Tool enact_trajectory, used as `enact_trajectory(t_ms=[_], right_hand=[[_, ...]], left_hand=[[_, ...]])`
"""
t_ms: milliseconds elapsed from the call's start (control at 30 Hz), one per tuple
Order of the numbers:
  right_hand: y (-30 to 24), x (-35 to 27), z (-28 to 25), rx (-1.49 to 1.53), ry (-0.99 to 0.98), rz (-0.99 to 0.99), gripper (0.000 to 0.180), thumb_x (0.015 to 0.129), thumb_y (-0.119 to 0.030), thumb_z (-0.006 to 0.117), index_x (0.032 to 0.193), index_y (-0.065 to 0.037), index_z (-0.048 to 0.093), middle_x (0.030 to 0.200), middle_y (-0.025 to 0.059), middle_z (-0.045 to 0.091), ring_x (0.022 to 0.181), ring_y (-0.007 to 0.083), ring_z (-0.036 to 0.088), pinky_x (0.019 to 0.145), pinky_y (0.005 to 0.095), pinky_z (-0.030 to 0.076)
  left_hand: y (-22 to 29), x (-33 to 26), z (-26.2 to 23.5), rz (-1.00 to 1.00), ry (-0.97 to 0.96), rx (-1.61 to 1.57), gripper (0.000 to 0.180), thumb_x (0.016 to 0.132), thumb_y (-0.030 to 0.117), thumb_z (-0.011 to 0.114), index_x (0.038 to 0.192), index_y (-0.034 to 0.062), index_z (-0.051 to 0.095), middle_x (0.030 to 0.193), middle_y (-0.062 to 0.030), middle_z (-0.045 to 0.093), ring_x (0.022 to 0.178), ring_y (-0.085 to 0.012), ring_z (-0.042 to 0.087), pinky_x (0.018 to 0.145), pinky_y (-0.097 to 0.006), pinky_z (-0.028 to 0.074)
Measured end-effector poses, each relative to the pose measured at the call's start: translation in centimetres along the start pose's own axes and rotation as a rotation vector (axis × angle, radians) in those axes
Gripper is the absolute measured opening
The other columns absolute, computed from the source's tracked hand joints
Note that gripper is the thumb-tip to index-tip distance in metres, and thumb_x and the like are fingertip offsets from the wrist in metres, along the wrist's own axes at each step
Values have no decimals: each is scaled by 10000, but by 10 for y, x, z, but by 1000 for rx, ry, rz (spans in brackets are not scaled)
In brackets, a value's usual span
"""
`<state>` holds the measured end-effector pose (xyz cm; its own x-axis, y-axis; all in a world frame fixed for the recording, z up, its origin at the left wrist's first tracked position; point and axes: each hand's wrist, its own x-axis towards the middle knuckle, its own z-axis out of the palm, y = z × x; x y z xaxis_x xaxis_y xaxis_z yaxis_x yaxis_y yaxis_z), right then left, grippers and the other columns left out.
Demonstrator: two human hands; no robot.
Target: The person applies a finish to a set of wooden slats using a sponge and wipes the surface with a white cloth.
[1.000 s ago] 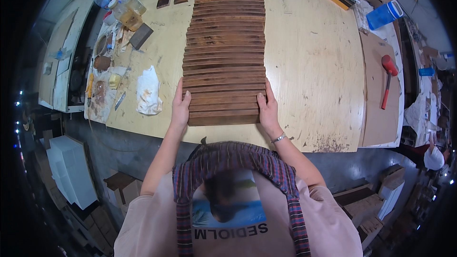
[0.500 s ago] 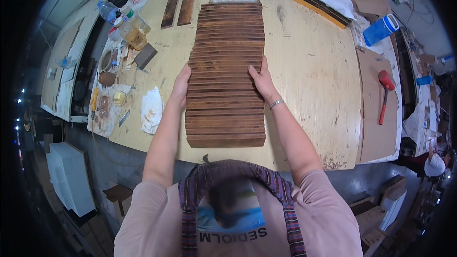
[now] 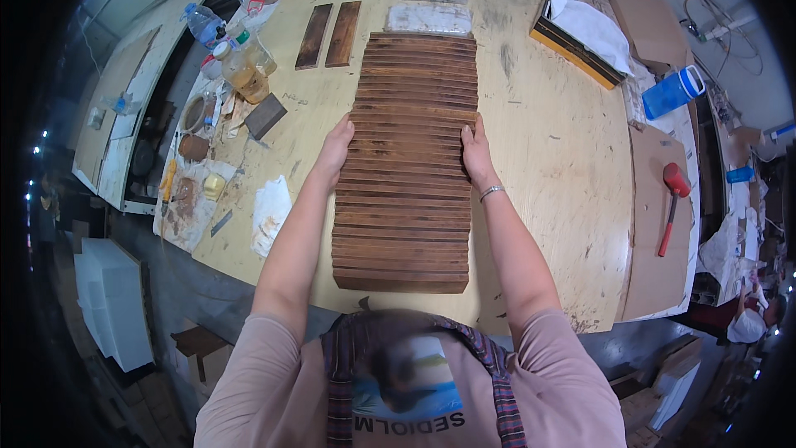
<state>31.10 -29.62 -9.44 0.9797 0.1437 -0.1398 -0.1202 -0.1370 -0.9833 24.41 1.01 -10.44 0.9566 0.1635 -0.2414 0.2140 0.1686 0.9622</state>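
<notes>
A long row of dark brown wooden slats [image 3: 406,191] stands packed side by side on the pale worktable, its near end close to the front edge. On the row's left side, about midway along, rests my left hand [image 3: 335,149], its fingers partly hidden by the slats. Opposite it, my right hand [image 3: 478,153] presses the right side, thumb at the upper edge and the other fingers down the flank. The row is held between both hands. Two wrapped whitish blocks [image 3: 430,20] sit at its far end.
Two loose dark slats [image 3: 343,34] lie far left. Bottles [image 3: 245,75], a dark block [image 3: 265,117] and a stained cloth [image 3: 270,214] are on the left. At right are a box with white cloth [image 3: 580,37], a blue jug [image 3: 670,93] and a red mallet [image 3: 675,191] on cardboard.
The whole view has shifted, with table things now lower and slightly right. My right thumb has drawn back from the slats' top toward their right edge. Both hands stay at the row's sides.
</notes>
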Motion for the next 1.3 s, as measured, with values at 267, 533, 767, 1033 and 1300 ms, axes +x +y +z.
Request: enact_trajectory(t_ms=[267, 533, 767, 1033, 1300], right_hand=[[34, 14, -12, -122, 43, -115, 698, 1067, -320, 455, 1589, 45, 169, 1656, 247, 205, 1545, 334, 202, 1266, 374, 150], [-37, -104, 2, -1082, -182, -461, 796, 980, -360, 602, 1595, -23, 224, 1683, 150, 195, 1554, 332, 169, 1245, 523, 164], [-28, -108, 9, -1202, -155, -498, 805, 966, -448, 595, 1588, -53, 271, 1685, 107, 213, 1545, 302, 201, 1237, 519, 198], [-17, -107, 6, -1199, -3, -364, 801, 981, -472, 570, 1588, -47, 266, 1681, 118, 220, 1533, 309, 236, 1220, 450, 270], [-42, -123, -11, -981, 40, 107, 836, 976, -488, 568, 1546, 49, 274, 1300, 304, 614, 1176, 469, 604, 1010, 453, 490]], left_hand=[[15, -18, 22, 74, 136, 364, 682, 1048, 377, 523, 1551, -37, 319, 1590, -231, 375, 1471, -307, 374, 1211, -381, 291], [26, -165, -89, 361, 619, 849, 410, 918, 130, 644, 1318, 41, 626, 1317, -211, 635, 1223, -361, 604, 1071, -400, 451], [22, -231, -182, 237, 783, 857, 286, 904, 88, 641, 1173, 10, 702, 1127, -191, 721, 1038, -324, 698, 930, -390, 529], [41, -130, -196, 303, 500, 956, 340, 869, 113, 679, 1194, 11, 679, 1199, -204, 684, 1105, -341, 658, 968, -404, 504], [47, -2, -215, 394, 336, 1379, 607, 853, 233, 732, 1388, 22, 536, 1432, -259, 511, 1317, -419, 494, 1113, -473, 405]])
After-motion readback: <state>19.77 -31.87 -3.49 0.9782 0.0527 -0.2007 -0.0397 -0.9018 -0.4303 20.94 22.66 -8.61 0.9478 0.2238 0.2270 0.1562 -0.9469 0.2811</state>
